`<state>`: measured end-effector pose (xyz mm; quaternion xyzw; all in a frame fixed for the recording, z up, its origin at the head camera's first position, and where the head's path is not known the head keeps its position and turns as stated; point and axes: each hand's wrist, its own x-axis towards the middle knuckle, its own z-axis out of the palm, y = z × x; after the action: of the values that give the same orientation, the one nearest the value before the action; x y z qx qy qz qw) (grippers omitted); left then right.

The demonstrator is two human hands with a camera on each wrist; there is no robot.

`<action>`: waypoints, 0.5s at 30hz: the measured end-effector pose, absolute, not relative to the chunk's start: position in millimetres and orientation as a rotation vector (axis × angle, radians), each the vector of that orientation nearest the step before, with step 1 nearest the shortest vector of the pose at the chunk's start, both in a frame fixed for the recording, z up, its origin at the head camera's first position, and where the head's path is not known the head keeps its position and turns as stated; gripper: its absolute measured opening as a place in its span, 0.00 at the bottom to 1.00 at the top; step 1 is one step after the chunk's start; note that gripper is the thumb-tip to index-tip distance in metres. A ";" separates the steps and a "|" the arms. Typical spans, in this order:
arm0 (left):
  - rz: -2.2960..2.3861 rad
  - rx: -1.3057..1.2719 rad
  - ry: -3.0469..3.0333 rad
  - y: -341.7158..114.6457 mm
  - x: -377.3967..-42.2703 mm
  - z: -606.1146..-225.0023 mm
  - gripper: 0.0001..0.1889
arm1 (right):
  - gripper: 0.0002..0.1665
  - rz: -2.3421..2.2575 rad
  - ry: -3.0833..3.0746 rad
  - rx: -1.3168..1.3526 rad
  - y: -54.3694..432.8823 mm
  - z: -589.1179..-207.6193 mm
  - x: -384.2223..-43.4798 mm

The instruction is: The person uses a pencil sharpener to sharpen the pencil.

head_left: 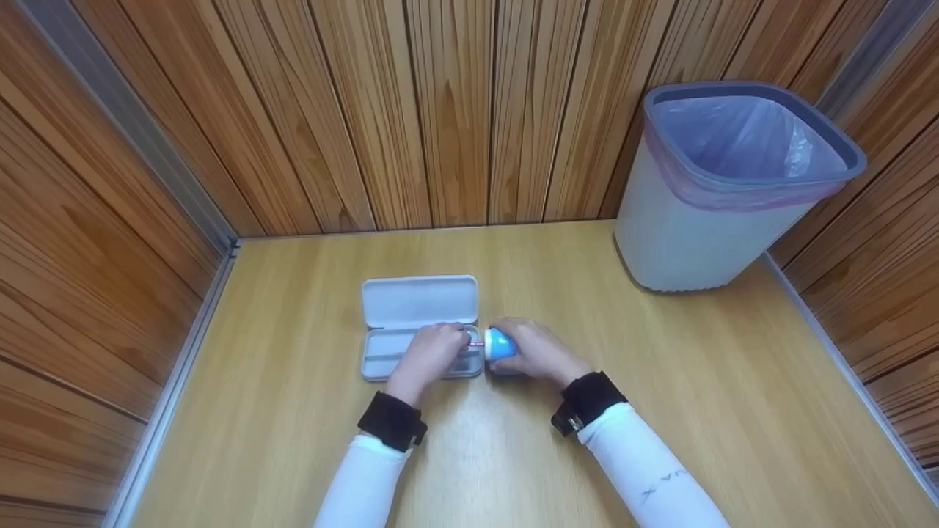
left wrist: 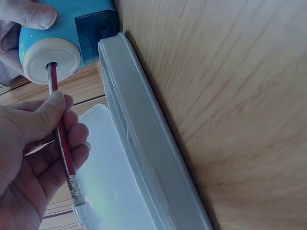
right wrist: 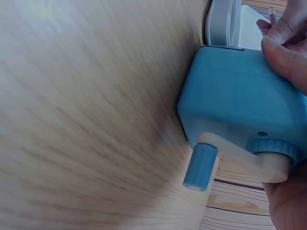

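Note:
My left hand [head_left: 433, 350] pinches a red pencil [left wrist: 66, 152] between thumb and fingers. The pencil's front end sits in the round white opening of a blue crank pencil sharpener [head_left: 501, 344]; its tip is hidden inside. My right hand [head_left: 541, 350] grips the sharpener from its right side, thumb and fingers wrapped round the body. In the right wrist view, the crank handle [right wrist: 200, 166] hangs free of the fingers. A pale grey pencil case [head_left: 419, 302] lies with its lid up under and behind my left hand, close against the sharpener.
A white bin [head_left: 689, 242] with a grey rim and a pinkish liner stands at the back right of the wooden table [head_left: 308, 455]. Wood-plank walls [head_left: 455, 110] close off the back and both sides.

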<state>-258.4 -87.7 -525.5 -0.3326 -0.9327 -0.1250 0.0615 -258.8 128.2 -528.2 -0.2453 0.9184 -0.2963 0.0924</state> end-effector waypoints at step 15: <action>-0.347 -1.052 -2.799 -79.9 -261.0 -526.4 0.10 | 0.35 -0.895 2.701 -0.684 128.4 -526.8 -259.0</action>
<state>-261.0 -79.9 -526.4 -0.3488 -0.9278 -0.1150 0.0659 -259.0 128.4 -526.8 -0.2323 0.9176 -0.3041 0.1071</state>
